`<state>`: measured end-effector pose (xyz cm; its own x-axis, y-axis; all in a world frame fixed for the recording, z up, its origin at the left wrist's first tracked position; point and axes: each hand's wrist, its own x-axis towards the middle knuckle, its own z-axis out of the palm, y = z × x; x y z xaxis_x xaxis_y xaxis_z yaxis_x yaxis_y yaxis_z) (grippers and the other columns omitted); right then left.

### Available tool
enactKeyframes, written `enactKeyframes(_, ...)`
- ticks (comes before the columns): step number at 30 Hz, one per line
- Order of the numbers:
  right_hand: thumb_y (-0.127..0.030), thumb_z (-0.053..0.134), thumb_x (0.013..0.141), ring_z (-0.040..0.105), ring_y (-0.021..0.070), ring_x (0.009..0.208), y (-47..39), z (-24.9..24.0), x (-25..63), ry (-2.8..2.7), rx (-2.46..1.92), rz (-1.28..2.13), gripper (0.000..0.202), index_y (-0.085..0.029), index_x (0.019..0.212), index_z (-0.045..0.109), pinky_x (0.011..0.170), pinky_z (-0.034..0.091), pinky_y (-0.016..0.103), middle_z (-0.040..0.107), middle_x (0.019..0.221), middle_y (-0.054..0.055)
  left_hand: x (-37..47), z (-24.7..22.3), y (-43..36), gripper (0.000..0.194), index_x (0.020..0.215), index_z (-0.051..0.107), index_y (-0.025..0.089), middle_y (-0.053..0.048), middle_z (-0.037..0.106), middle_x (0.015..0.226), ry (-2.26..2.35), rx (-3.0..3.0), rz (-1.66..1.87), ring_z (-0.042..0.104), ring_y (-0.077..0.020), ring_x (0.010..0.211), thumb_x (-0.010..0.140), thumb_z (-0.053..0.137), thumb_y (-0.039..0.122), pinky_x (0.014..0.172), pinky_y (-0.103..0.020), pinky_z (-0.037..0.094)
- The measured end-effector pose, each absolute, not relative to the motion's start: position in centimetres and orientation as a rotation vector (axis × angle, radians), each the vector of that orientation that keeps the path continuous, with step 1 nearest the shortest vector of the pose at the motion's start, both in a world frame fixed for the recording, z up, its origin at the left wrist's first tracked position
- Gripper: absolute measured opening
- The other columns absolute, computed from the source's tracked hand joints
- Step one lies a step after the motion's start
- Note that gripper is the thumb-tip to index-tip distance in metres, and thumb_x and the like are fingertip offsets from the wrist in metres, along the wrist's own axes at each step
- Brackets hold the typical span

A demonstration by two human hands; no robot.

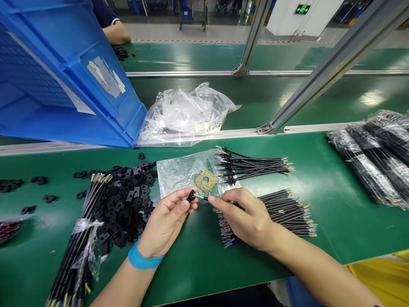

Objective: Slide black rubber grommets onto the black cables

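Note:
My left hand (pixel 174 217), with a blue band at the wrist, pinches a small black clip (pixel 191 196). Facing it, my right hand (pixel 244 215) holds a black cable (pixel 206 198) whose thin stripped wires reach the clip. Whether the wires are inside the clip I cannot tell. Behind the fingers lies a yellowish square pad with a hole (pixel 206 181) on a clear plastic bag (pixel 169 172). Black clips (pixel 128 204) are heaped left of my left hand. Cut cables (pixel 287 213) lie under and beyond my right hand, and cables with black pieces on them (pixel 255 164) lie farther back.
A plastic-wrapped cable bundle (pixel 84 238) lies at left. A blue crate (pixel 105 85) and a crumpled clear bag (pixel 188 111) stand behind. Wrapped bundles (pixel 373 157) lie at right. A slanted metal post (pixel 319 64) rises behind the table. Another person's arm (pixel 116 32) rests at the far bench.

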<state>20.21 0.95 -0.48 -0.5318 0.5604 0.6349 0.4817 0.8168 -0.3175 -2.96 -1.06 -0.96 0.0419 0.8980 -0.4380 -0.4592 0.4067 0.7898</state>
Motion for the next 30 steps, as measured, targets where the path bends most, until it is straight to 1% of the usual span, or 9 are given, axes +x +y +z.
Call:
enactKeyframes(4, -0.004, 0.049, 0.102, 0.066, 0.0206, 0.091, 0.7, 0.1, 20.4, -2.316, -0.728, 0.044, 0.044, -0.012, 0.144, 0.062, 0.075, 0.061, 0.03, 0.07, 0.096, 0.01, -2.7, -0.8, -1.0, 0.046, 0.096, 0.088, 0.026, -0.004, 0.081, 0.084, 1.088, 0.469, 1.126, 0.071, -0.0123, 0.074, 0.058, 0.103, 0.048, 0.071, -0.02, 0.059)
enactKeyframes(8, -0.01, 0.046, 0.106, 0.067, 0.0211, 0.093, 0.7, 0.9, 20.6, -2.399, -0.72, -0.069, 0.037, -0.011, 0.137, 0.066, 0.077, 0.062, 0.031, 0.073, 0.096, 0.01, -2.5, -0.6, -0.9, 0.046, 0.093, 0.088, 0.026, -0.003, 0.081, 0.081, 1.099, 0.442, 1.112, 0.071, -0.012, 0.072, 0.055, 0.104, 0.047, 0.071, -0.02, 0.059)
enactKeyframes(11, -0.011, 0.048, 0.106, 0.068, 0.0202, 0.093, 0.7, 1.5, 20.6, -2.412, -0.689, -0.198, 0.031, -0.01, 0.127, 0.071, 0.078, 0.062, 0.031, 0.075, 0.094, 0.009, -2.4, -0.6, -0.9, 0.048, 0.093, 0.088, 0.025, -0.003, 0.08, 0.077, 1.117, 0.418, 1.097, 0.071, -0.0121, 0.071, 0.054, 0.104, 0.047, 0.07, -0.019, 0.059)
enactKeyframes(15, -0.007, 0.057, 0.103, 0.068, 0.0176, 0.086, 0.8, 2.0, 20.4, -2.435, -0.631, -0.347, 0.025, -0.011, 0.118, 0.076, 0.066, 0.058, 0.028, 0.075, 0.09, 0.007, -2.2, -0.5, -0.8, 0.049, 0.091, 0.088, 0.025, -0.003, 0.079, 0.076, 1.146, 0.386, 1.088, 0.071, -0.0113, 0.07, 0.051, 0.105, 0.047, 0.069, -0.017, 0.059)
enactKeyframes(18, -0.007, 0.058, 0.102, 0.068, 0.0166, 0.084, 0.8, 2.1, 20.3, -2.444, -0.601, -0.375, 0.023, -0.01, 0.116, 0.077, 0.06, 0.055, 0.028, 0.074, 0.09, 0.006, -2.2, -0.6, -0.8, 0.051, 0.093, 0.088, 0.025, -0.003, 0.079, 0.074, 1.172, 0.402, 1.075, 0.071, -0.0111, 0.07, 0.05, 0.105, 0.049, 0.069, -0.017, 0.058)
enactKeyframes(20, -0.007, 0.059, 0.103, 0.067, 0.017, 0.084, 0.9, 2.1, 20.5, -2.428, -0.593, -0.351, 0.023, -0.009, 0.117, 0.077, 0.06, 0.055, 0.028, 0.074, 0.091, 0.007, -2.3, -0.9, -0.8, 0.053, 0.095, 0.088, 0.025, -0.003, 0.079, 0.076, 1.198, 0.462, 1.062, 0.071, -0.0125, 0.072, 0.052, 0.103, 0.053, 0.071, -0.019, 0.059)
enactKeyframes(23, -0.007, 0.057, 0.103, 0.067, 0.0199, 0.088, 1.0, 2.0, 20.8, -2.374, -0.63, -0.209, 0.024, -0.006, 0.12, 0.074, 0.07, 0.059, 0.031, 0.073, 0.093, 0.009, -2.6, -1.4, -1.1, 0.054, 0.101, 0.088, 0.023, -0.006, 0.081, 0.084, 1.272, 0.656, 1.022, 0.072, -0.0165, 0.076, 0.059, 0.099, 0.056, 0.074, -0.025, 0.062)
enactKeyframes(26, -0.006, 0.051, 0.104, 0.067, 0.0206, 0.091, 0.9, 1.7, 21.0, -2.314, -0.693, -0.01, 0.027, -0.007, 0.122, 0.072, 0.08, 0.062, 0.033, 0.073, 0.096, 0.011, -2.8, -1.8, -1.6, 0.046, 0.103, 0.088, 0.023, -0.007, 0.081, 0.084, 1.31, 0.897, 0.95, 0.07, -0.0169, 0.07, 0.068, 0.096, 0.051, 0.066, -0.026, 0.061)
enactKeyframes(30, -0.004, 0.055, 0.103, 0.066, 0.0204, 0.09, 0.6, 1.2, 21.0, -2.265, -0.693, 0.12, 0.022, -0.007, 0.116, 0.072, 0.081, 0.062, 0.033, 0.072, 0.095, 0.011, -2.6, -1.7, -2.0, 0.033, 0.099, 0.089, 0.026, -0.006, 0.079, 0.081, 1.301, 1.077, 0.986, 0.065, -0.0133, 0.061, 0.072, 0.094, 0.044, 0.057, -0.023, 0.057)
